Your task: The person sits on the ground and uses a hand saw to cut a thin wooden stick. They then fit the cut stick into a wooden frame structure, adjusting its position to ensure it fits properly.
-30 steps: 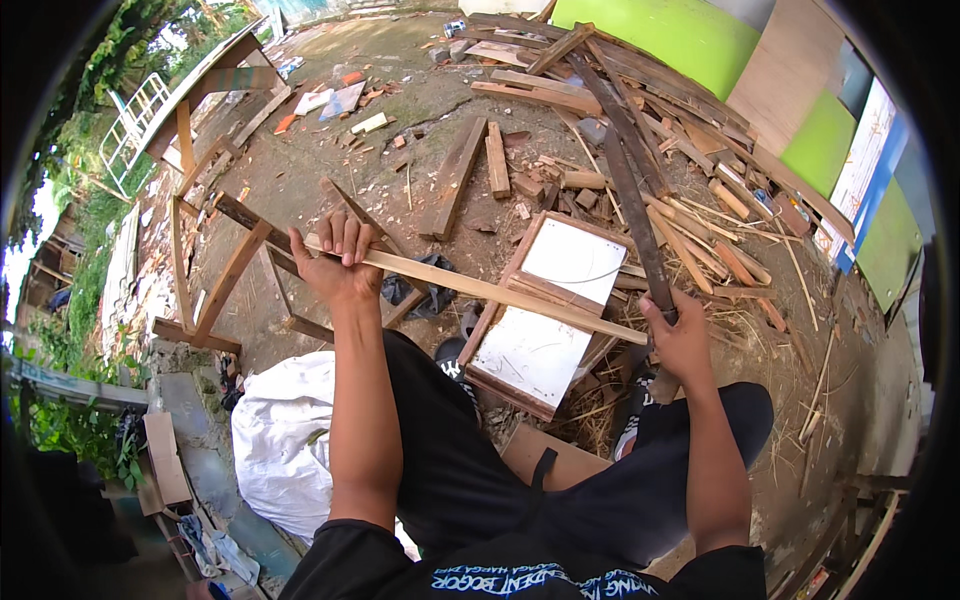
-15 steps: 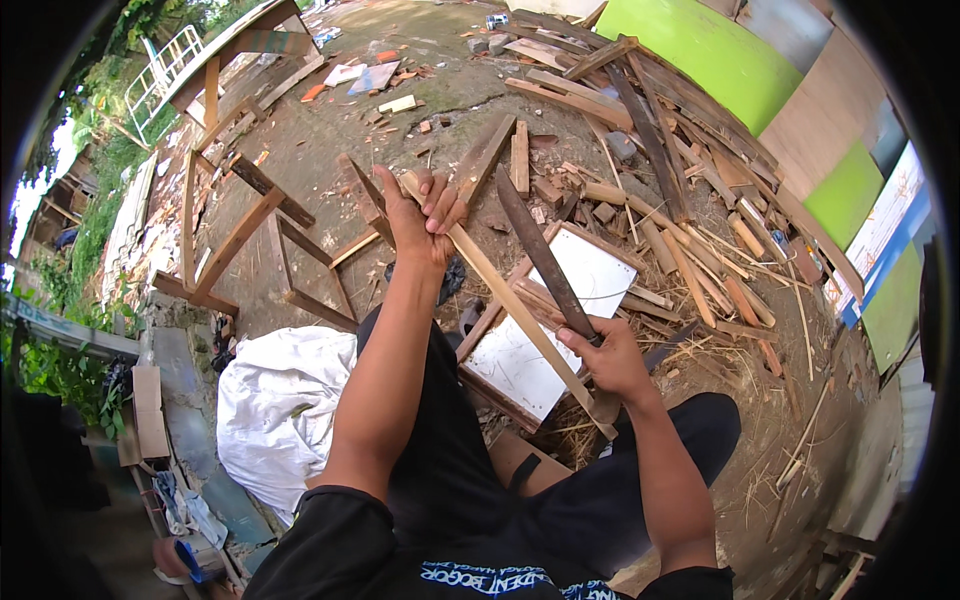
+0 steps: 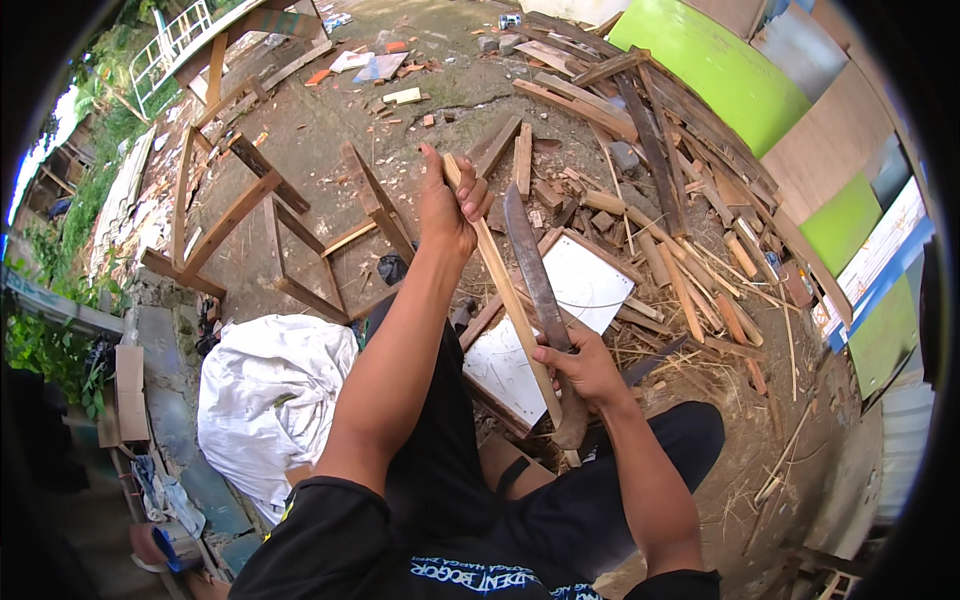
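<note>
A person's left hand [image 3: 456,212] curls its fingers around a slim, pale, straight wooden strip [image 3: 512,302], slanting over the near corner of a flat, wood-framed white panel [image 3: 496,362]; the right hand's [image 3: 584,370] fingers clasp a long, dark, mottled metal machete [image 3: 536,264].

The left hand [image 3: 452,205] holds a thin stick [image 3: 513,307] near its top end. The right hand [image 3: 588,372] holds a long, dark knife [image 3: 536,272] by its handle, with the blade pointing up and away. The knife is just beside the stick. Under them is a white board [image 3: 592,282] with brown edges. A white cloth [image 3: 275,395] lies by the left arm. A big wood pile [image 3: 655,165] is on the right, near a green board [image 3: 712,75].
</note>
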A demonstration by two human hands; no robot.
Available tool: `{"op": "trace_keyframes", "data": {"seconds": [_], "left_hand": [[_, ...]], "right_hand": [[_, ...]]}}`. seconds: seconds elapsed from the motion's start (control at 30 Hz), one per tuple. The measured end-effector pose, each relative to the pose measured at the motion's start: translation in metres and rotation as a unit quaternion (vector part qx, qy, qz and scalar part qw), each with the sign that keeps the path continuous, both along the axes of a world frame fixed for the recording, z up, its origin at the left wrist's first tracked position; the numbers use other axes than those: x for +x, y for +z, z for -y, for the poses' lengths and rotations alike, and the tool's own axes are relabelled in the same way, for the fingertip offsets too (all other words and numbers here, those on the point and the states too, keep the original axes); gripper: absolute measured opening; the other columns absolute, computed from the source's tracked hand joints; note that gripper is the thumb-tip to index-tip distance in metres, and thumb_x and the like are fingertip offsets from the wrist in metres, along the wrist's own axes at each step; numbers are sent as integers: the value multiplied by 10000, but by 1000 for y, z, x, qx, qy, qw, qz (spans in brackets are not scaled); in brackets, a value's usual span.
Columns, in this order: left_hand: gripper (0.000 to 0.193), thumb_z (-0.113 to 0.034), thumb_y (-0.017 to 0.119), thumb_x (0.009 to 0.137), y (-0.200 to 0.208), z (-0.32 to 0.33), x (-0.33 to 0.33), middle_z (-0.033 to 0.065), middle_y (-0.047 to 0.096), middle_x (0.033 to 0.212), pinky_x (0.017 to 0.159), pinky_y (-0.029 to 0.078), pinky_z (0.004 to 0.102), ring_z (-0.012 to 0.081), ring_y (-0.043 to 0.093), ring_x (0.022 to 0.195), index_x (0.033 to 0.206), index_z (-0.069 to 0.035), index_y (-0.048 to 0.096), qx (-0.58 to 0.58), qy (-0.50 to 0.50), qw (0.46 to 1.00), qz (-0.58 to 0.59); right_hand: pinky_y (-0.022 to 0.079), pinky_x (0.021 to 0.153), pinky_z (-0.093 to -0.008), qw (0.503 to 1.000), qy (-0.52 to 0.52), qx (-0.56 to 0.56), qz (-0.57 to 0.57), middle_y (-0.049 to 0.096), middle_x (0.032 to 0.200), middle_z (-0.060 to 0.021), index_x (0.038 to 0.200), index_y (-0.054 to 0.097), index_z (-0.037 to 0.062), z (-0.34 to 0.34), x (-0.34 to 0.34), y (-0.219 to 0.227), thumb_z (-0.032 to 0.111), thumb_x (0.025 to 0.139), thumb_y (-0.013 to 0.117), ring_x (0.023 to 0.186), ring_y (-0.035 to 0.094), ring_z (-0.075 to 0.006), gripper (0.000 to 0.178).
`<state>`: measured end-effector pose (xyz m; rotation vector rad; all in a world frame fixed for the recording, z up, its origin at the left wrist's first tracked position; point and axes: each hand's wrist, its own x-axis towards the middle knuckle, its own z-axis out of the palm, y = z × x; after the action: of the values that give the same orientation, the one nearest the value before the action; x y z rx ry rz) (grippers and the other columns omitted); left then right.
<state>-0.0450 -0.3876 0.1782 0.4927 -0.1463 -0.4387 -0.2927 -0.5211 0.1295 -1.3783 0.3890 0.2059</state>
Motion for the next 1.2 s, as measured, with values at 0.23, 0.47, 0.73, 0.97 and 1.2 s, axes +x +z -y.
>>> {"op": "trace_keyframes", "data": {"seconds": [0.23,0.47,0.73,0.97,1.2], "left_hand": [[618,-548,389,1095,19,18,-22,93,650,954,810,550,319,185,630,897,1300,-11,616,262,118,956,65],[582,-496,410,1105,16,10,-35,128,691,1193,965,542,362,196,652,1078,1358,-18,625,433,-36,862,259],[356,-277,654,1029,26,-15,-63,74,725,965,763,574,320,146,701,860,1217,23,689,527,-318,628,476],[181,-118,718,967,38,-30,-62,85,737,878,687,583,289,137,731,760,1018,56,729,490,-168,767,380],[338,-203,669,1024,26,-29,-78,217,740,1060,868,614,365,256,744,966,1187,93,690,285,3,915,285]], "right_hand": [[472,530,-251,998,-50,-25,27,624,703,3,962,724,-10,-1,4,0,170,914,803,587,555,-68,202],[489,538,-266,936,-319,126,82,657,757,-35,945,693,18,27,19,11,152,934,780,619,614,-121,160],[539,606,-317,832,-480,207,183,668,918,-44,1039,646,47,67,23,9,146,955,756,800,714,-200,170],[540,609,-311,817,-470,274,193,669,965,-40,1057,642,61,71,26,5,162,956,762,823,704,-189,186],[515,597,-250,840,-407,320,165,651,893,5,1046,647,99,40,33,9,224,951,775,701,572,-102,202]]}}
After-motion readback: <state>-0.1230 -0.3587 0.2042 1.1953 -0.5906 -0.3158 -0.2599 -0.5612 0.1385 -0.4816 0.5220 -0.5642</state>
